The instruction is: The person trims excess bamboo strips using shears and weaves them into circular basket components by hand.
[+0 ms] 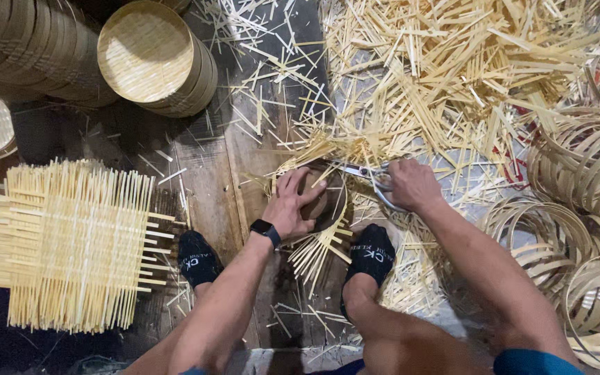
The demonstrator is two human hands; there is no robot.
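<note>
1. Your left hand (293,201) is pressed down and clenched over a round brown form (315,203), fingers wrapped across its top. A woven bamboo piece (321,239) is pinned under it, with loose strip ends fanning out below your palm.
2. Your right hand (411,184) grips the handles of a pair of scissors (369,173), fingers closed through the loops. The blades point toward your left hand and sit at the rim of the form, just beside your left fingertips.
3. Your feet in black socks (371,253) rest on either side below the hands.
4. A pile of cut bamboo strips (439,76) lies just above both hands.
5. A flat woven mat (71,243) lies well left of your left hand.
6. Stacked round baskets (154,55) are up-left of it.
7. Bamboo hoops (585,208) are piled right of your right hand.
</note>
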